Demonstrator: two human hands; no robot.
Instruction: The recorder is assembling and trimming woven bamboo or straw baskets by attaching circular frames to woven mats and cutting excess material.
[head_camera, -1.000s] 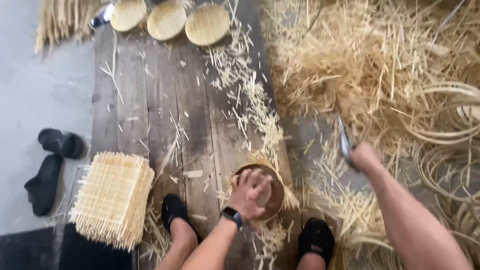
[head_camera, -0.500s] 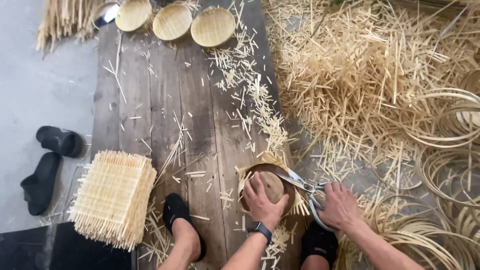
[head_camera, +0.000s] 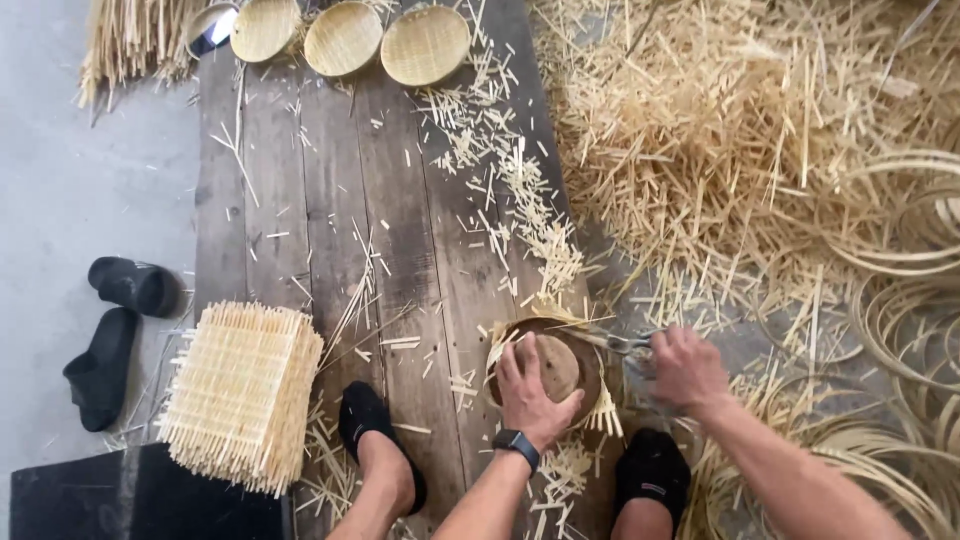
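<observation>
One head-worn camera looks steeply down, close over the wooden boards (head_camera: 330, 250).

A stack of woven mats (head_camera: 240, 395) lay on the plank floor (head_camera: 330, 250) left of the round mould (head_camera: 560, 368); three baskets (head_camera: 343, 38) sat at its far end, loose strips (head_camera: 740, 130) heaped to the right.

**Even daylight, soft focus, wide-angle bend**

Bright, flat light, seemingly daylight from above; no hard shadows, only faint ones under the stack of woven mats (head_camera: 240, 395) and the black slippers (head_camera: 115, 335). Concrete floor (head_camera: 60, 180) slightly washed out. Mild glare on the shiny dish (head_camera: 212, 27) at top. Straw pile (head_camera: 740, 130) smears into mush, detail lost. Right hand (head_camera: 688, 368) a bit motion-blurred. Edges bow outward, fisheye-like.
</observation>
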